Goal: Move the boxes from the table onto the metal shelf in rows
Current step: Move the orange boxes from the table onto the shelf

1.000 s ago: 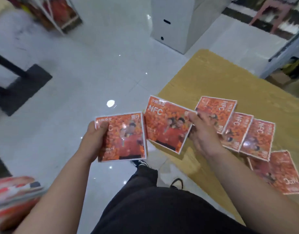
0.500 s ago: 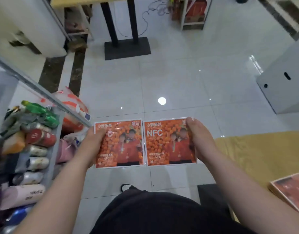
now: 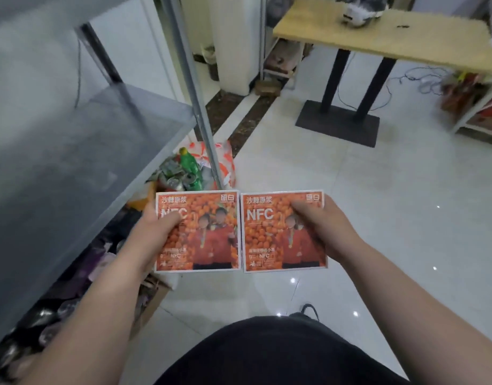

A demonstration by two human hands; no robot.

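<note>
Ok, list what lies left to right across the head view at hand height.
metal shelf → left hand → left orange NFC box → right orange NFC box → right hand

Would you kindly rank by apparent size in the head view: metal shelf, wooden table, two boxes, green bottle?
1. metal shelf (nearest, so inflated)
2. wooden table
3. left box and right box, alike
4. green bottle

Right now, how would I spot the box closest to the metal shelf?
Start at the grey metal shelf on the left. Beside its edge, the left hand holds an orange box; its twin in the right hand is farther from the shelf.
</note>
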